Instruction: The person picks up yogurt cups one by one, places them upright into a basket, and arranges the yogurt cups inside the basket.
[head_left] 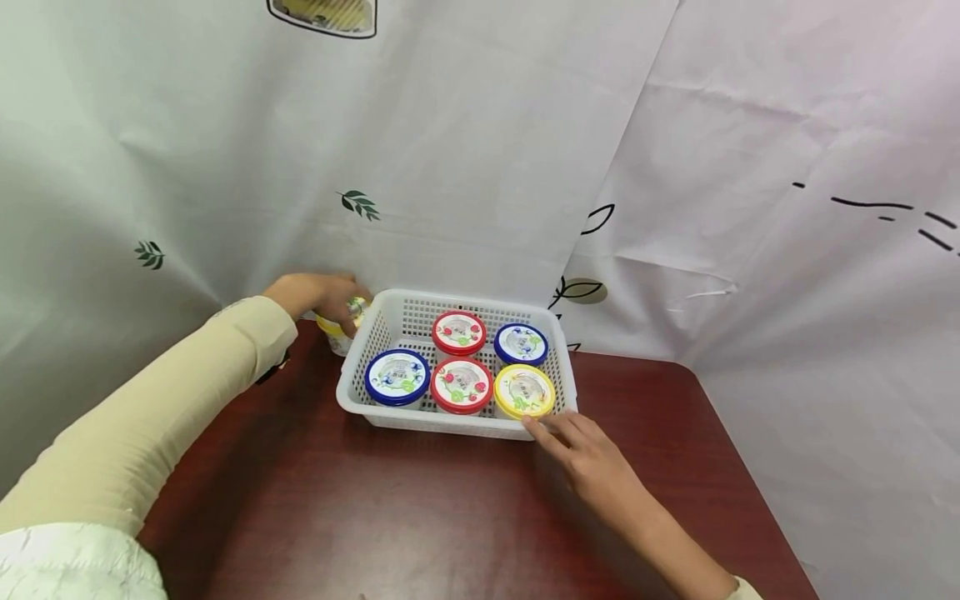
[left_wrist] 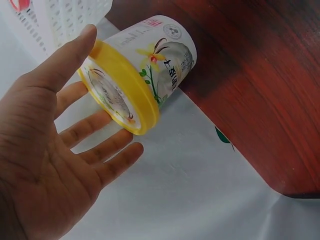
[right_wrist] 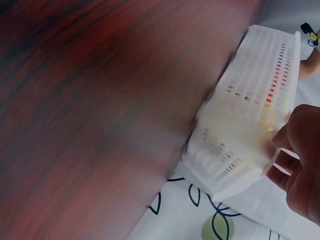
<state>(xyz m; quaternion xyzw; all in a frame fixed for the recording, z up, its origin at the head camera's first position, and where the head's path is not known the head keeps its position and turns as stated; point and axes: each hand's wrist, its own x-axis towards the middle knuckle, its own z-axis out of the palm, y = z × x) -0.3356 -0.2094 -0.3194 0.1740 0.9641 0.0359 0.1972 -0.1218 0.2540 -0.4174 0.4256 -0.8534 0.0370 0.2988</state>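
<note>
A white plastic basket (head_left: 450, 423) stands at the back of the table, holding several lidded tubs. My right hand (head_left: 592, 458) grips its near right corner, the thumb against the outer wall beside a yellow-lidded tub (head_left: 525, 392). Outside the basket, to its left, another tub with a yellow lid and a flower print (left_wrist: 167, 60) stands near the table's back edge. My left hand (left_wrist: 65, 135) is spread around that lid, palm facing it. Its thumb overlaps the lid's rim, and the other fingertips are close to the opposite side.
Inside the basket are two red-lidded tubs, one at the back (head_left: 459, 332) and one in front (head_left: 462, 385), and two blue-lidded tubs, left (head_left: 397, 377) and right (head_left: 521, 343). A white printed curtain (head_left: 465, 167) hangs behind the dark red table (head_left: 420, 508).
</note>
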